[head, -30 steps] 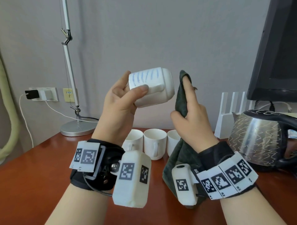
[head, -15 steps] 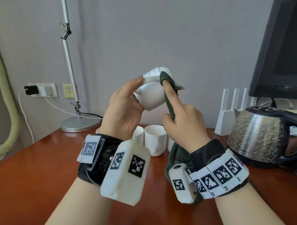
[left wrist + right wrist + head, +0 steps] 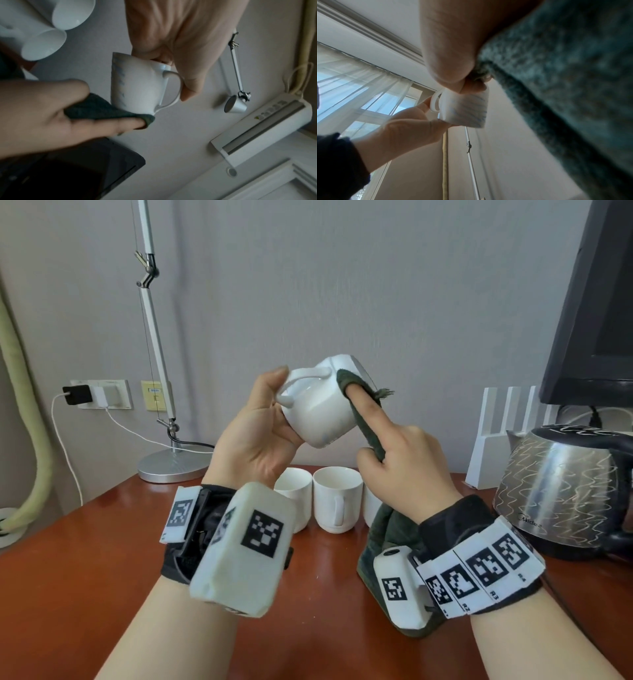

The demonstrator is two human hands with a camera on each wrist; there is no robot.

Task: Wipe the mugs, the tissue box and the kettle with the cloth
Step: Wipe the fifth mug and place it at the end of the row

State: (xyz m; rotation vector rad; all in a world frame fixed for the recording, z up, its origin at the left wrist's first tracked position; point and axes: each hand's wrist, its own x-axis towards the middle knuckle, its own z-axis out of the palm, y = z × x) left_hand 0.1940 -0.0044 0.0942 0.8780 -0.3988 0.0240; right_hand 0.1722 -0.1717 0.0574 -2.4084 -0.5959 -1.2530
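My left hand (image 3: 257,436) grips a white mug (image 3: 318,409) in the air, tilted, handle up, with fingers at its rim. The mug (image 3: 137,86) carries faint blue stripes, also seen on the mug (image 3: 465,111) in the right wrist view. My right hand (image 3: 400,460) holds a dark green cloth (image 3: 363,412) and presses it with the forefinger against the mug's base end. The cloth (image 3: 96,108) hangs down past my right wrist. Three white mugs (image 3: 337,498) stand on the wooden table (image 3: 85,542) behind my hands. A steel kettle (image 3: 558,491) stands at the right.
A desk lamp's round base (image 3: 171,465) sits at the table's back left, its pole rising along the wall. A dark monitor (image 3: 596,302) looms at the upper right above the kettle. A white slotted rack (image 3: 503,436) stands by the wall. No tissue box shows.
My left hand turned the mug so its handle now faces up. My right hand brought the cloth from beside the mug onto it, forefinger pressing.
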